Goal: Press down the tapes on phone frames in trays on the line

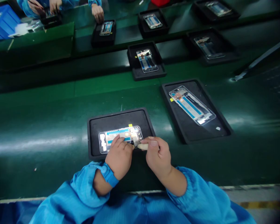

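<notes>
A phone's screen-and-frame assembly (103, 142) lies sideways in a black tray (112, 119) in front of me. It has blue strips, white patches and a yellow tab at its upper edge. My left hand (120, 157), a blue wrist strap below it, holds the phone down, its bent fingers covering the lower middle part. My right hand (158, 155) is closed around a short cream-coloured tool (142, 146). The tool's tip touches or hovers just over the phone's lower right part, close to my left fingers; contact is unclear.
Right of my tray, a second black tray (207, 137) holds another phone assembly (192, 105) and a small white piece (217, 128). Several more trays stand farther back on the green bench (49, 124). Another person's hands (98, 13) work at the top left, near a blue bin (4, 20).
</notes>
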Demonstrator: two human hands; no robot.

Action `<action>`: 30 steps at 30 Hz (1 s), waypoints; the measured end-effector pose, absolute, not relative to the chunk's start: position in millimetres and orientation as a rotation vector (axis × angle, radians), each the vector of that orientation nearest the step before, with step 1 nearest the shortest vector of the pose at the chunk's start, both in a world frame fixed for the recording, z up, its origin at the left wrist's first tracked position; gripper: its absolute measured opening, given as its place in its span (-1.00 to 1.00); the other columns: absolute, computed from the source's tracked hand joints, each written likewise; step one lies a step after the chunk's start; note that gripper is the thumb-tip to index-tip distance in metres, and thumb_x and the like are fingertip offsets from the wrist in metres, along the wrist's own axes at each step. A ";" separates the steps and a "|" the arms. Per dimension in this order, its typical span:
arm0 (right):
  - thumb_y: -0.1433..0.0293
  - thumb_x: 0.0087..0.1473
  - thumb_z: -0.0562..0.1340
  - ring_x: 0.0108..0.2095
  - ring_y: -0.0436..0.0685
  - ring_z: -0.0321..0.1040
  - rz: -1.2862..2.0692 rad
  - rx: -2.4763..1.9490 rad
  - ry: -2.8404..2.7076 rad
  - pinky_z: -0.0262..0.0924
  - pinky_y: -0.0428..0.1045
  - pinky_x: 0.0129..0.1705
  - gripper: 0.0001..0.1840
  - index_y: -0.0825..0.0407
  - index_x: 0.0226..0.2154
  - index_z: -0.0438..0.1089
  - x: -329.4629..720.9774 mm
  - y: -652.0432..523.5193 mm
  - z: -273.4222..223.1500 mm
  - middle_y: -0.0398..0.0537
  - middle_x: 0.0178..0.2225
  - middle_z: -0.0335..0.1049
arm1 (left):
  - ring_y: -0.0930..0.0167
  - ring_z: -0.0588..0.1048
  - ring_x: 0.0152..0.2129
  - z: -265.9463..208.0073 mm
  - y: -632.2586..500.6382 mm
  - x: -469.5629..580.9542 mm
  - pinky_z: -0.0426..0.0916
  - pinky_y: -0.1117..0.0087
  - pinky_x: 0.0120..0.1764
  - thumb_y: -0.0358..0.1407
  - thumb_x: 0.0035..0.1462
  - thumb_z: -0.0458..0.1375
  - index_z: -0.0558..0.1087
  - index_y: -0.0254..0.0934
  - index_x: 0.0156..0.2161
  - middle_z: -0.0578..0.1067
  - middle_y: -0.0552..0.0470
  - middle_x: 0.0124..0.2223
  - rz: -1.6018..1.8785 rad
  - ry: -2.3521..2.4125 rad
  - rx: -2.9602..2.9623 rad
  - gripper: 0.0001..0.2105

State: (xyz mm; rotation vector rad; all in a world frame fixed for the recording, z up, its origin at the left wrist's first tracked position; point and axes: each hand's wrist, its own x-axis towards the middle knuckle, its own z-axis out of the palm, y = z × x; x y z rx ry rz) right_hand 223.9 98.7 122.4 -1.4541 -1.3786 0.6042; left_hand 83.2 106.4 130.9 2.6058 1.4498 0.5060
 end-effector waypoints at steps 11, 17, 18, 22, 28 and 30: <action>0.34 0.15 -0.12 -0.62 0.07 0.23 0.172 -1.368 -2.073 0.07 -0.04 -0.52 -0.55 0.03 -0.64 0.26 206.4 114.4 151.9 -0.07 -0.68 0.29 | 0.28 0.39 -0.24 132.5 107.7 78.5 0.24 0.11 -0.02 -0.49 0.03 -0.04 0.43 -0.34 -0.33 0.47 -0.04 -0.41 0.466 1.376 2.665 -0.80; 0.34 0.15 -0.12 -0.61 0.03 0.24 0.257 -1.443 -1.916 0.06 -0.08 -0.50 -0.57 0.02 -0.65 0.22 207.3 117.8 149.5 -0.09 -0.68 0.29 | 0.30 0.39 -0.26 128.8 109.8 78.5 0.22 0.11 -0.01 -0.50 0.03 -0.02 0.43 -0.34 -0.42 0.46 -0.04 -0.45 0.441 1.401 2.607 -0.82; 0.33 0.14 -0.10 -0.60 0.03 0.25 0.325 -1.484 -1.845 0.07 -0.08 -0.51 -0.59 0.02 -0.64 0.21 209.1 118.0 148.9 -0.09 -0.67 0.30 | 0.30 0.39 -0.27 128.5 110.3 78.8 0.22 0.11 -0.01 -0.48 0.05 -0.02 0.42 -0.34 -0.43 0.45 -0.03 -0.47 0.459 1.406 2.595 -0.83; 0.24 0.12 -0.07 -0.60 0.01 0.27 0.689 -1.662 -1.417 0.12 -0.10 -0.55 -0.65 0.02 -0.56 0.24 215.6 116.6 143.6 -0.12 -0.60 0.34 | 0.31 0.39 -0.29 127.4 111.3 79.2 0.23 0.11 -0.02 -0.42 0.07 0.02 0.42 -0.33 -0.45 0.44 0.00 -0.50 0.501 1.410 2.585 -0.85; 0.19 0.12 -0.06 -0.67 -0.03 0.25 0.852 -1.601 -1.094 0.21 -0.08 -0.56 -0.67 0.04 -0.47 0.24 218.5 110.1 133.9 -0.14 -0.54 0.37 | 0.30 0.39 -0.28 126.5 110.1 79.9 0.24 0.11 -0.04 -0.42 0.08 0.02 0.42 -0.33 -0.42 0.45 0.00 -0.48 0.509 1.425 2.626 -0.85; 0.21 0.12 -0.05 -0.65 -0.03 0.26 0.834 -1.585 -1.143 0.22 -0.07 -0.54 -0.67 0.03 -0.49 0.25 219.0 108.8 132.6 -0.14 -0.55 0.37 | 0.29 0.39 -0.28 126.9 109.5 80.6 0.24 0.11 -0.04 -0.42 0.07 0.02 0.42 -0.35 -0.43 0.44 -0.02 -0.49 0.515 1.430 2.627 -0.86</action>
